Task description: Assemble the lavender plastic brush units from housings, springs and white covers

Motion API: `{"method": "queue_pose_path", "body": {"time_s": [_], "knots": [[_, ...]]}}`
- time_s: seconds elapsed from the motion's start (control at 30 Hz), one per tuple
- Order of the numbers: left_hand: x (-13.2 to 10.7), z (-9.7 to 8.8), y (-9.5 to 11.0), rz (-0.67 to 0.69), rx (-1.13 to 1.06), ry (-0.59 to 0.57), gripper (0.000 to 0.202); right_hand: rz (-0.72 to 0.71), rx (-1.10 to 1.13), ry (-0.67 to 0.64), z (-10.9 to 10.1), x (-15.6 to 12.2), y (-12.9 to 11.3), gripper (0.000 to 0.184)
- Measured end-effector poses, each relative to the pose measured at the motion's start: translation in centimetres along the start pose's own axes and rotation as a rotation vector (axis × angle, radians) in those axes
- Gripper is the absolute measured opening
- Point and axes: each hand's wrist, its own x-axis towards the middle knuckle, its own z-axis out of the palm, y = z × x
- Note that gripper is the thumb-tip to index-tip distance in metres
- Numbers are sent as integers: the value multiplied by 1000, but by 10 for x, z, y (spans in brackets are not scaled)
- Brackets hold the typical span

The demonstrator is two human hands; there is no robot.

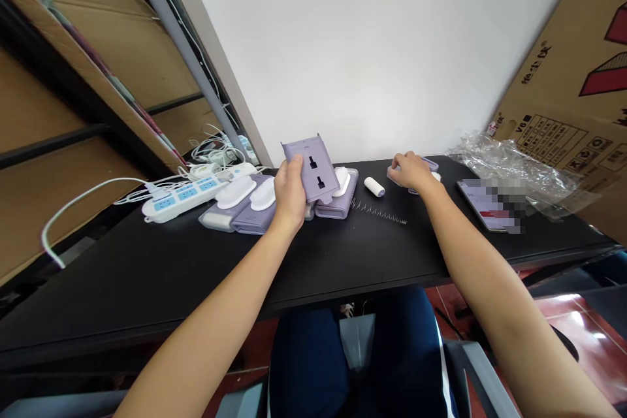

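Hands (290, 194) (412, 173) on lilac socket panels (311, 168)

White wall above a black tabletop (147, 287)

A cardboard box (563, 98) stands right, cardboard sheets (112, 46) and a metal post (186, 59) left; red floor tiles (578, 320) below.

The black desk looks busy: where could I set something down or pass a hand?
The black desk has bare room along its front edge, below the metal spring and the white power strip. Another patch lies in front of the phone. It is crowded at the back, around the purple socket casings beside the left hand.
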Motion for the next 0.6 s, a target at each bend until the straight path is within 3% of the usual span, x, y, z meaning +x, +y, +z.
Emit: {"method": "queue_pose_path", "body": {"time_s": [0.1, 0.23, 0.33, 0.47, 0.6], "knots": [[0, 1, 1, 1, -17, 7, 48, -125, -9, 32, 1, -9, -22, 40], [1, 1, 0, 7, -18, 11, 50, -241, -80, -162, 2, -22, -50, 50], [3, 0, -2, 35, -8, 34, 49, -253, -66, -208, 2, -26, -58, 42], [5, -1, -4, 60, -29, 59, 45, -169, 89, -89, 1, -25, -50, 26], [2, -1, -1, 83, 45, -36, 49, -148, 518, 95, 2, -22, -44, 25]]}}
